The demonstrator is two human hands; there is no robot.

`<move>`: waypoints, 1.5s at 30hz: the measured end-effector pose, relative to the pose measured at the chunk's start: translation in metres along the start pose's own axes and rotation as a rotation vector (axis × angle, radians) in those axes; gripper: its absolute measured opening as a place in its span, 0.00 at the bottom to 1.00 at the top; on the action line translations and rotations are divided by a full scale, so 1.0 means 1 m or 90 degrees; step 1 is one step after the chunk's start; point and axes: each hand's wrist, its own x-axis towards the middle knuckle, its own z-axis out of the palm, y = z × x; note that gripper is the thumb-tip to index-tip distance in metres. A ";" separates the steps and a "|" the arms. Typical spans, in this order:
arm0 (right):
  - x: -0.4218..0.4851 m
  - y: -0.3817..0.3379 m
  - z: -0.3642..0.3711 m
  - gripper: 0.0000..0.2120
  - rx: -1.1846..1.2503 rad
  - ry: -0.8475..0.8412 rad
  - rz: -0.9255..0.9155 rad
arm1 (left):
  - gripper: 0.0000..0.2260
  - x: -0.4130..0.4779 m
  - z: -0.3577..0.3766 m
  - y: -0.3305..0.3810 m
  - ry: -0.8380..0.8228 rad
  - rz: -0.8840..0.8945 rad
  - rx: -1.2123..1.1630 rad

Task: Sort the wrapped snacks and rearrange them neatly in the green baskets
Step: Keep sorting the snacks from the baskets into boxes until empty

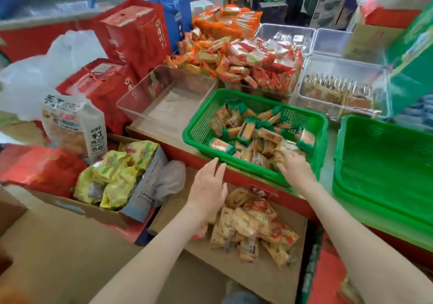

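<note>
A green basket (199, 127) sits in the middle, holding several green- and orange-wrapped snacks (248, 130). My right hand (294, 166) reaches over its near rim and rests on the snacks in the near right corner; whether the fingers grip one I cannot tell. My left hand (209, 181) hovers with straight fingers just in front of the basket's near rim, holding nothing. Below my hands, a pile of wrapped snacks (253, 226) lies in a cardboard box (264, 278). Stacked empty green baskets (384, 167) stand at the right.
An empty clear tub (164, 97) stands behind left of the basket. Orange and red wrapped snacks (236, 55) are heaped at the back, with clear tubs (337, 88) to their right. A box of yellow packets (117, 174) and red gift bags (133, 34) fill the left.
</note>
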 end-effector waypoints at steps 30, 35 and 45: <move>-0.047 -0.166 0.127 0.19 0.382 -0.156 0.054 | 0.33 0.009 0.047 -0.188 -0.091 0.145 -0.036; -0.030 -0.159 0.196 0.20 0.179 -0.308 0.135 | 0.31 -0.019 0.064 -0.209 -0.160 0.142 0.012; -0.028 -0.154 0.130 0.18 0.086 -0.001 -0.172 | 0.32 0.035 0.042 -0.159 -0.100 0.261 -0.129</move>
